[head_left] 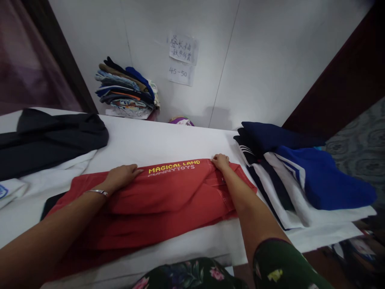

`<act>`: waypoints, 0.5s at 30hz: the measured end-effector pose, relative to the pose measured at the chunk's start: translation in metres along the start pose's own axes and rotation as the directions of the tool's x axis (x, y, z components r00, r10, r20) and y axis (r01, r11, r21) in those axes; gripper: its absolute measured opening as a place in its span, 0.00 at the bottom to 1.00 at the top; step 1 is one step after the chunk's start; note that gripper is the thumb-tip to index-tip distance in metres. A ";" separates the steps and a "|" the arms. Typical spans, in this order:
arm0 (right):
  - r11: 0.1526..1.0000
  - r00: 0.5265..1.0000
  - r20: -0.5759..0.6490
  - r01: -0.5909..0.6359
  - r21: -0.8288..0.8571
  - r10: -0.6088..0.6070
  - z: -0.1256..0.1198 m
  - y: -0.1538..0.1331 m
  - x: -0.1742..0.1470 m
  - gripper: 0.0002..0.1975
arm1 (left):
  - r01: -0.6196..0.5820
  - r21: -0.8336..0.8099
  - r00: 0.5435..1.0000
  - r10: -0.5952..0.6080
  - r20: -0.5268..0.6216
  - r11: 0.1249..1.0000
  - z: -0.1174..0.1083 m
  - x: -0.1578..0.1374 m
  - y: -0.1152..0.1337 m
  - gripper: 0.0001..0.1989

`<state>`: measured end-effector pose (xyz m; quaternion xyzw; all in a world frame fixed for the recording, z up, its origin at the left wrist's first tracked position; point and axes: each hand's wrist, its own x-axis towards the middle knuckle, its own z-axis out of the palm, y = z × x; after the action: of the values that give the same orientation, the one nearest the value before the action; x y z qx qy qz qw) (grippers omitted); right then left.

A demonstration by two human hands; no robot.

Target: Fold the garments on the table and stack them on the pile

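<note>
A folded red garment [168, 196] lies across the white table, with yellow "MAGICAL LAND" lettering along its far edge and pale stitching near its right end. My left hand [124, 177], a silver bracelet at its wrist, has its fingers closed at the far edge, left of the lettering. To the right of the lettering, my right hand [220, 160] pinches that same edge with curled fingers. Loose creases run through the cloth between my arms. Whether the garment is a top or trousers I cannot tell.
Dark folded clothing [63, 132] and white cloth lie at the left. On the right is a pile with a blue garment [327, 176] on top. A tall clothes stack [129, 88] stands by the wall, near handwritten paper signs [183, 50]. The white table [156, 138] meets the wall.
</note>
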<state>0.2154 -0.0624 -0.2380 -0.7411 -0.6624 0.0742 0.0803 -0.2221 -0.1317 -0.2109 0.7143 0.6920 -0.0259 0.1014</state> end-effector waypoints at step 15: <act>0.936 0.920 0.190 0.317 0.151 -0.342 0.022 -0.042 -0.053 0.31 | 0.080 -0.010 0.997 -0.080 0.021 0.997 -0.006 -0.022 -0.045 0.27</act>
<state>0.1643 -0.1101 -0.2500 -0.6008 -0.7769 0.1774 0.0635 -0.2681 -0.1514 -0.2056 0.6852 0.7190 -0.0337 0.1115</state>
